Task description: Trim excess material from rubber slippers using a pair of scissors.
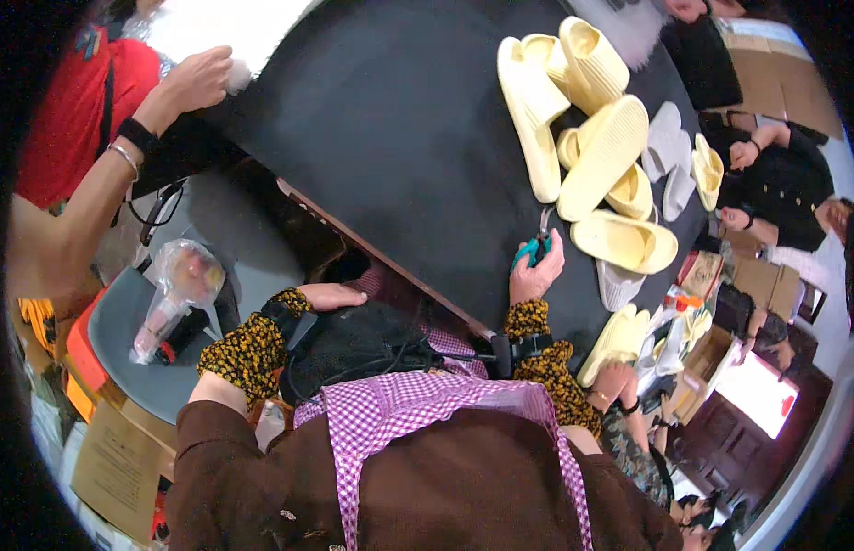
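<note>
My right hand [540,266] is closed round teal-handled pliers [533,250], whose metal jaws point away from me over the dark table [390,129]. Just beyond and to the right lie several pale yellow slide slippers, some stacked on others; the closest is a yellow slipper [624,241] resting sole down. A long yellow slipper [603,158] leans across the pile. My left hand [333,296] is off the table, low by its near edge, fingers stretched out flat and holding nothing. Patterned sleeve covers wrap both my forearms.
White-grey slippers [666,142] lie to the right of the pile. At far left, another person's hand [199,78] touches white fluffy material [230,32]. A grey chair [138,354] on my left bears a plastic-wrapped item [184,285]. More people work along the right side.
</note>
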`<state>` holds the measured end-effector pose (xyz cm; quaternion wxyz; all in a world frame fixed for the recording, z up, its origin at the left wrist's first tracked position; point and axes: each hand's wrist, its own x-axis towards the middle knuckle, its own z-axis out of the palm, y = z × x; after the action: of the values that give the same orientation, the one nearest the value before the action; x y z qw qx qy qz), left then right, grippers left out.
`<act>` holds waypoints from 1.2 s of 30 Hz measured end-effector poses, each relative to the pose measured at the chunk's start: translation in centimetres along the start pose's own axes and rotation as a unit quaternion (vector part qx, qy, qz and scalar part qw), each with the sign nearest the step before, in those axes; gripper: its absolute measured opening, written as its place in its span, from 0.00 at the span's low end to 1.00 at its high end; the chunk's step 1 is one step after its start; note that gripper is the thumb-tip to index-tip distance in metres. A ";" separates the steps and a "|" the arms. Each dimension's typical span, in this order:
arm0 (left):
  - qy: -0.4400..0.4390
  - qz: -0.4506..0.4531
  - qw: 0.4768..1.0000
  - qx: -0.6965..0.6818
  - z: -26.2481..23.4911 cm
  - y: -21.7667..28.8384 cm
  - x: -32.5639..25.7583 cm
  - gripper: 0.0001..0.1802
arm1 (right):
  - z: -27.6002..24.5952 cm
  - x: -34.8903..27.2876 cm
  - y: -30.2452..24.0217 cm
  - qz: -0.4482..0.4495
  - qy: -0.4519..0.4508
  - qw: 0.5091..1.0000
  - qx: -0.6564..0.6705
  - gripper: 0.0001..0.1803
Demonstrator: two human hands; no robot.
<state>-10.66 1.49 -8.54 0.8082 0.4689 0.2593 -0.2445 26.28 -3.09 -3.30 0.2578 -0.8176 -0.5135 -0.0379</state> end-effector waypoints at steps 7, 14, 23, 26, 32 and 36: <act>0.019 -0.081 0.996 -0.025 -0.1 1.6 -0.5 0.35 | -0.9 -0.1 0.6 0.011 -0.034 0.999 0.025 0.32; -0.099 -0.055 0.992 -0.050 -1.4 2.9 4.7 0.36 | -1.2 -0.1 0.8 -0.023 -0.041 0.998 0.039 0.32; -0.138 0.015 0.973 0.184 3.4 9.9 7.3 0.42 | -1.2 -0.2 0.7 -0.013 -0.025 0.999 0.041 0.33; -0.203 0.024 0.979 0.029 3.8 10.0 7.2 0.38 | -1.2 -0.1 0.7 -0.023 -0.018 0.998 0.056 0.32; -0.209 0.092 0.965 -0.130 4.5 10.1 5.9 0.36 | -1.1 -0.1 1.0 -0.022 -0.017 0.998 0.048 0.33; -0.141 0.028 0.979 -0.147 4.9 10.1 5.6 0.30 | -1.1 0.0 0.7 -0.025 -0.016 0.998 0.051 0.33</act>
<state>0.93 0.77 -3.75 0.9033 0.3128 0.1629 -0.2445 27.16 -3.79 -2.65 0.2896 -0.7911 -0.5388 -0.0053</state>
